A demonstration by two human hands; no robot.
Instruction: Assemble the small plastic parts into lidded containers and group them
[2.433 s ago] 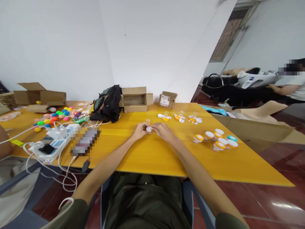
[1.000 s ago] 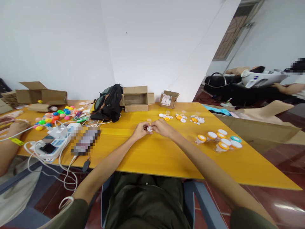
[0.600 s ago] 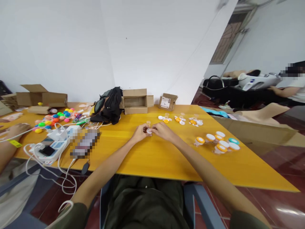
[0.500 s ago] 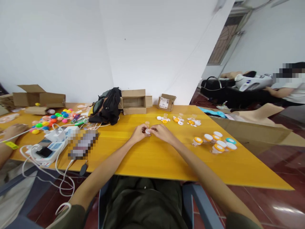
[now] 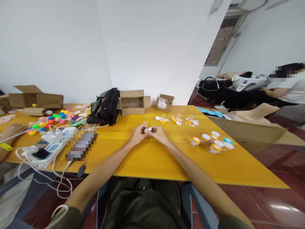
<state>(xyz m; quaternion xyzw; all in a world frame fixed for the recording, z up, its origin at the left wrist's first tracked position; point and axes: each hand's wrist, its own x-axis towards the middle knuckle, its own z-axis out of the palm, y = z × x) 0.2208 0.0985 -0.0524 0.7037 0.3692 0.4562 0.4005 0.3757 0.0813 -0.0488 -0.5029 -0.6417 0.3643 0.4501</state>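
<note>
My left hand [image 5: 137,135] and my right hand [image 5: 159,135] meet above the middle of the table, fingers closed around a small white plastic piece [image 5: 149,129]. Its exact shape is partly hidden by the fingertips. Just behind my left fingers stands a small clear cup [image 5: 145,123]. Farther back and to the right lie loose lid parts: a white disc [image 5: 157,118], an orange ring [image 5: 163,121] and more orange and white pieces, with clear cups behind them. Right of my right arm, several clear cups with orange, white or teal lids stand in a cluster, including a teal-lidded cup [image 5: 228,140].
At the left are a power strip [image 5: 51,148] with white cables, a phone [image 5: 82,144], colourful balls [image 5: 50,121] and another person's hand [image 5: 14,131]. A black bag [image 5: 108,108] and cardboard boxes [image 5: 132,101] line the wall. A person [image 5: 283,86] sits at far right.
Between my fingers, the white piece looked round before and now shows as a tilted, strip-like shape. My right fingers have shifted slightly around it. The whole view has moved a little.
</note>
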